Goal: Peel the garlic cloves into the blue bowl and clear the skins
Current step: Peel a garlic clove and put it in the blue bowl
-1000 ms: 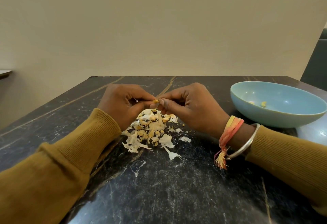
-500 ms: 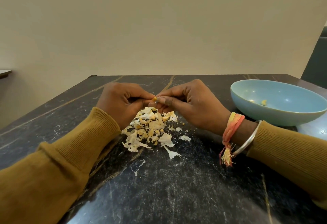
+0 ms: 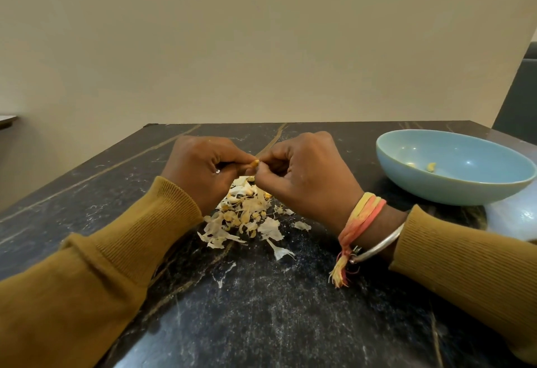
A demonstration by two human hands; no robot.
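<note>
Inspection finds no legible text, label, brand, number or sign: the blue bowl (image 3: 453, 190), the dark surface (image 3: 290, 309) and the wall (image 3: 261, 47) bear no readable markings.

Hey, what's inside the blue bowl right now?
Two small yellowish garlic pieces lie on the floor of the blue bowl, apart from each other. The bowl's near wall hides the part of the inside closest to the camera.

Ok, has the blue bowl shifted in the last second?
No. The blue bowl sits where it did, at the same spot against the far edge of the table and its gold vein.
</note>
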